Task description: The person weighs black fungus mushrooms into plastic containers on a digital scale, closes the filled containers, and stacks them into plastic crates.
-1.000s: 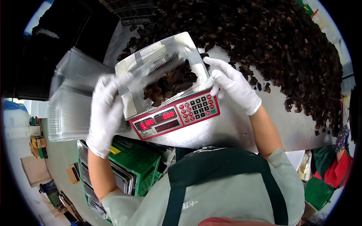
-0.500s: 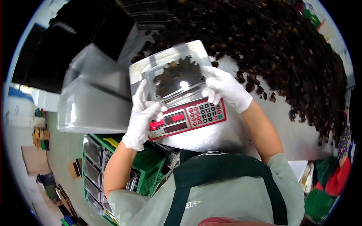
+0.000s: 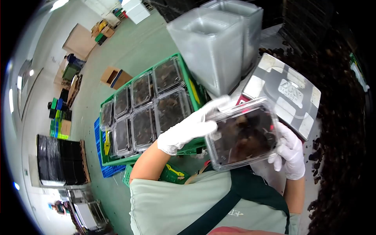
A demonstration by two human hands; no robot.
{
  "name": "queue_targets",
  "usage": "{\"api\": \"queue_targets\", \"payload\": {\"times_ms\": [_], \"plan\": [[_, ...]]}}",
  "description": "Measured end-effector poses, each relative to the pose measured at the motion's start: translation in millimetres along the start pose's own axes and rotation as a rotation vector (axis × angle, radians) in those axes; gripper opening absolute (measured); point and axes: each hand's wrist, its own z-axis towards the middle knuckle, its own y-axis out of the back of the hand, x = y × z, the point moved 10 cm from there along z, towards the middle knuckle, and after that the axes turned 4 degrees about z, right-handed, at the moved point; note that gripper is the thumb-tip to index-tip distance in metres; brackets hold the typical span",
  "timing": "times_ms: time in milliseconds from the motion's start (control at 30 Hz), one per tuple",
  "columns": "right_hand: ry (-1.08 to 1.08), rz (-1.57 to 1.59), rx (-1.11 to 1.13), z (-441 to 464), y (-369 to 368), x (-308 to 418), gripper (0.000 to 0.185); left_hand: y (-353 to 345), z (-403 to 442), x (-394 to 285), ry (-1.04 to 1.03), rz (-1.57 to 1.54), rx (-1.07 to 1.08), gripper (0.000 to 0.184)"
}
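Observation:
Between my two white-gloved hands is a clear plastic clamshell box [image 3: 246,137], lid closed, filled with dark brown mushroom-like pieces. It is tilted and held above my apron, off the scale. My left hand [image 3: 192,129] grips its left edge, thumb at the side and fingers along the upper corner. My right hand [image 3: 290,150] holds the right edge with curled fingers. Beyond the box stands the scale [image 3: 288,92], its metal plate bare and its red front mostly hidden. Left of my hands, similar filled boxes [image 3: 170,109] lie in rows in a green crate [image 3: 192,84].
Tall nested stacks of clear plastic boxes [image 3: 207,47] stand between crate and scale. A heap of dark pieces [image 3: 337,129] covers the right of the metal table. A blue crate [image 3: 111,170] shows under the green one. A cardboard box [image 3: 116,76] sits on the floor.
The filled box has been lifted off the scale and brought toward my body in both hands. My view has swung left, bringing the green crate fully into sight.

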Motion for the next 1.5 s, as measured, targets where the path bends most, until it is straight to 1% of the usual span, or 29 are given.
{"api": "queue_targets", "payload": {"times_ms": [67, 100, 167, 200, 300, 333, 367, 400, 467, 533, 600, 633, 667, 733, 767, 800, 867, 900, 933, 1000, 1067, 1100, 1167, 1233, 1267, 1333, 1367, 1467, 1500], "plan": [[-0.053, -0.006, 0.147, 13, -35, -2, 0.063, 21, -33, 8, 0.097, 0.009, -0.108, 0.089], [0.011, -0.02, 0.167, 18, -46, -1, 0.064, 41, -52, 17, 0.131, -0.097, -0.196, 0.075], [0.064, -0.084, 0.212, 25, -56, -3, 0.068, 100, -95, 2, -0.089, 0.004, -0.468, 0.069], [0.068, -0.124, 0.177, 26, -54, -3, 0.063, 131, -131, -8, -0.055, 0.036, -0.715, 0.07], [0.068, -0.167, 0.13, 29, -31, -8, 0.052, 209, -253, -31, -0.172, 0.213, -1.258, 0.047], [0.058, -0.208, 0.058, 29, -18, -10, 0.048, 246, -304, -22, -0.247, 0.265, -1.324, 0.042], [0.064, -0.232, 0.02, 28, -7, -10, 0.047, 260, -342, -17, -0.212, 0.231, -1.379, 0.037], [0.07, -0.257, -0.018, 26, 3, -9, 0.045, 282, -388, -1, -0.177, 0.198, -1.427, 0.036], [0.119, -0.236, -0.086, 22, 24, -10, 0.043, 326, -467, 41, -0.283, 0.026, -1.487, 0.037], [0.147, -0.201, -0.1, 21, 41, -16, 0.042, 341, -500, 88, 0.006, -0.075, -1.56, 0.039], [0.114, -0.202, -0.121, 20, 49, -24, 0.04, 369, -539, 135, 0.301, 0.342, -1.594, 0.041], [0.085, -0.2, -0.145, 19, 52, -28, 0.038, 362, -516, 137, 0.132, 0.353, -1.531, 0.042], [0.082, -0.204, -0.147, 18, 50, -29, 0.038, 353, -519, 146, 0.046, 0.258, -1.666, 0.044], [0.033, -0.288, -0.214, 15, 49, -33, 0.034, 345, -518, 139, -0.033, 0.428, -1.726, 0.05], [0.037, -0.319, -0.201, 15, 42, -33, 0.032, 331, -527, 129, -0.031, 0.692, -1.85, 0.055], [0.06, -0.332, -0.179, 15, 36, -34, 0.031, 317, -532, 126, -0.063, 0.603, -1.919, 0.056], [0.074, -0.3, -0.12, 19, 25, -39, 0.03, 285, -570, 140, -0.064, 0.603, -2.195, 0.057], [0.053, -0.319, -0.094, 21, 21, -42, 0.029, 285, -600, 179, -0.199, 0.308, -2.258, 0.057], [0.048, -0.333, -0.07, 25, 13, -43, 0.029, 310, -644, 255, -0.372, -0.073, -2.206, 0.055], [0.012, -0.413, -0.025, 31, -2, -46, 0.029, 308, -682, 358, -0.314, -0.242, -2.139, 0.047], [0.011, -0.442, 0.041, 37, -25, -48, 0.029, 244, -608, 429, -0.334, -0.747, -1.989, 0.048], [0.004, -0.483, 0.046, 41, -35, -49, 0.029, 223, -589, 443, -0.344, -0.76, -2.013, 0.048], [0.004, -0.563, 0.072, 50, -64, -50, 0.028, 174, -540, 515, -0.012, -1.25, -1.905, 0.055], [0.012, -0.599, 0.091, 65, -91, -53, 0.029, 170, -492, 549, -0.172, -1.454, -1.708, 0.065], [0.02, -0.616, 0.102, 74, -104, -53, 0.03, 173, -473, 562, -0.329, -1.577, -1.602, 0.077], [0.062, -0.665, 0.071, 88, -130, -47, 0.031, 178, -454, 567, -0.512, -1.761, -1.711, 0.089], [0.069, -0.708, 0.065, 94, -140, -45, 0.031, 192, -461, 584, -0.728, -1.774, -1.752, 0.099], [0.076, -0.838, 0.06, 109, -164, -29, 0.033, 210, -481, 579, -1.06, -1.801, -2.103, 0.082], [0.075, -0.862, 0.055, 110, -172, -22, 0.033, 221, -496, 589, -1.208, -1.818, -2.111, 0.069]]}}
